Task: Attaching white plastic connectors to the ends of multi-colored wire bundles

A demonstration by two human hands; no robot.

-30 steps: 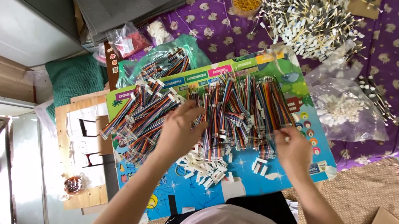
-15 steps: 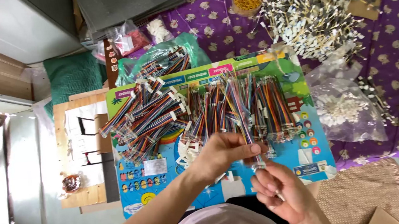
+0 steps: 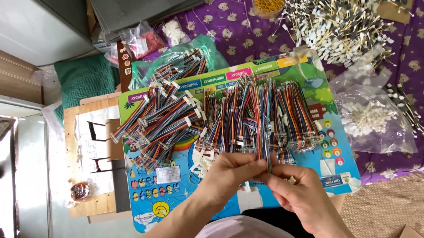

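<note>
Both of my hands have drawn together near my body since a second ago, when they were spread apart over the pile: in the head view my left hand [image 3: 231, 175] and right hand [image 3: 299, 198] now meet, fingers pinched on one rainbow ribbon cable [image 3: 261, 130] that runs up from them across the heap of cables [image 3: 252, 113]. That heap lies on a colourful board [image 3: 335, 149] over a purple patterned cloth [image 3: 419, 67], with a mound of white-tipped wires [image 3: 340, 13], a clear bag [image 3: 373, 116] and a small wooden stand [image 3: 89, 159] around it.
</note>
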